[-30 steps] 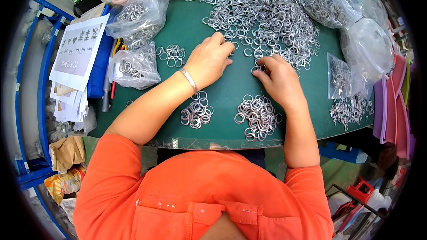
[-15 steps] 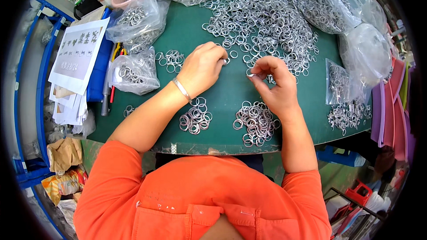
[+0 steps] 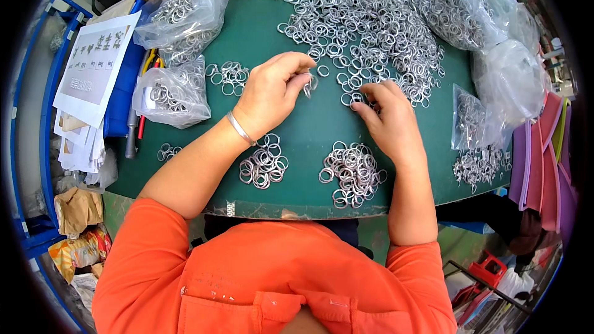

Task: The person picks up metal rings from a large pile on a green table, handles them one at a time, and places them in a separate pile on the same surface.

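My left hand point(image 3: 270, 89) is closed with a few silver metal rings point(image 3: 311, 85) pinched at its fingertips, just left of a big loose heap of rings point(image 3: 371, 21). At the heap's near edge, my right hand point(image 3: 393, 117) has its thumb and forefinger bent around a metal ring point(image 3: 356, 98); its other fingers curl over and partly hide what lies under them. Nearer to me are two small piles, the left ring pile point(image 3: 264, 164) below my left wrist and the right ring pile point(image 3: 351, 173) beside my right forearm.
Clear bags of rings stand at the left point(image 3: 174, 96) and far right point(image 3: 455, 15). A small ring group point(image 3: 229, 77) lies left of my left hand, and small metal parts point(image 3: 479, 167) lie at the right. A printed sheet point(image 3: 96, 68) leans by a blue bin point(image 3: 120, 108). The green table's edge point(image 3: 297, 211) runs before me.
My left hand has turned slightly, so the rings at its fingertips show more. My right hand has shifted a little, its fingers now lower at the heap. The whole view has moved slightly.
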Motion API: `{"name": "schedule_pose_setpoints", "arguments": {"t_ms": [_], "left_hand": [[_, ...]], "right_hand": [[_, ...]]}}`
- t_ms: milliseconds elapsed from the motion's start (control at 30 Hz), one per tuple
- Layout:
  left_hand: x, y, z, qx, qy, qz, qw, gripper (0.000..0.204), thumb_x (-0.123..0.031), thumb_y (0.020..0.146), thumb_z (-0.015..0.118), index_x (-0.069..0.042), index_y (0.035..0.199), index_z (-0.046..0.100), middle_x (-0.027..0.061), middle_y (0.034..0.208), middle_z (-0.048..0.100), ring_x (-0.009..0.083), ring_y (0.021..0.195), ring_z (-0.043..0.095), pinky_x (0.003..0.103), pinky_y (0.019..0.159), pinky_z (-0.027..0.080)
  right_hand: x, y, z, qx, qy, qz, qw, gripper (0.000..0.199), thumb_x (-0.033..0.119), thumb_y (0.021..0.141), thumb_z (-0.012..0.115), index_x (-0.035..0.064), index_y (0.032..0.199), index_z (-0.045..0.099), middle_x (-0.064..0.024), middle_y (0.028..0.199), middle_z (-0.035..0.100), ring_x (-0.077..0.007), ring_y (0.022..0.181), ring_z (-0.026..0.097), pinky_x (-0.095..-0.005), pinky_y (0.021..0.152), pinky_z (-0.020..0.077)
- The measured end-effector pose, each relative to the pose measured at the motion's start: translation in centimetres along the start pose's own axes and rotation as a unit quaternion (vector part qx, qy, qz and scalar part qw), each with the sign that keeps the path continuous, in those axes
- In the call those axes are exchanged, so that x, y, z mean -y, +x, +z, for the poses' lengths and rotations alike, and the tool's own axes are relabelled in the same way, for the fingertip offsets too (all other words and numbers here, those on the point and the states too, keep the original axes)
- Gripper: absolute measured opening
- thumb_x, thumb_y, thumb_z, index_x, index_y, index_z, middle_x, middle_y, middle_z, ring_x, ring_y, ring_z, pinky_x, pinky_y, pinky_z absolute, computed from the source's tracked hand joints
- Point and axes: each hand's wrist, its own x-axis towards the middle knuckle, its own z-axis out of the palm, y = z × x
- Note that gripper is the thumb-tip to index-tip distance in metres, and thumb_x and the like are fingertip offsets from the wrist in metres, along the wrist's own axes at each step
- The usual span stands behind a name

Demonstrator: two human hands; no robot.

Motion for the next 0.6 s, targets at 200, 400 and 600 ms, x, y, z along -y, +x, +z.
{"name": "schedule_pose_setpoints", "arguments": {"t_ms": [200,400,600], "left_hand": [[0.3,-0.1,0.1,0.006,0.043,0.089,0.995,0.023,-0.003,0.08,0.072,-0.002,0.102,0.066,0.0092,0.102,0.066,0.015,0.08,0.065,0.026,0.067,0.053],[-1.4,-0.8,0.9,0.077,-0.111,0.026,0.99,0.03,-0.006,0.077,0.077,-0.001,0.105,0.065,0.009,0.098,0.066,0.0141,0.082,0.067,0.025,0.068,0.054],[-0.4,-0.5,0.9,0.063,-0.122,-0.077,0.988,0.015,0.002,0.083,0.063,0.001,0.098,0.064,0.0078,0.089,0.066,0.0138,0.076,0.067,0.026,0.068,0.054]], "right_hand": [[-0.4,0.4,1.5,-0.026,0.038,-0.05,0.998,0.014,0.005,0.077,0.073,0.0009,0.09,0.07,-0.0113,0.082,0.063,-0.0281,0.075,0.062,-0.0357,0.068,0.0498],[0.9,0.1,2.5,0.021,0.325,0.085,0.942,0.013,0.002,0.085,0.069,0.0007,0.098,0.071,-0.0056,0.088,0.07,-0.0102,0.078,0.065,-0.0229,0.069,0.0513],[0.2,0.4,2.5,0.034,0.316,0.087,0.944,0.016,0.001,0.086,0.065,-0.0021,0.102,0.07,-0.0058,0.088,0.069,-0.0099,0.075,0.064,-0.0224,0.066,0.0513]]}}
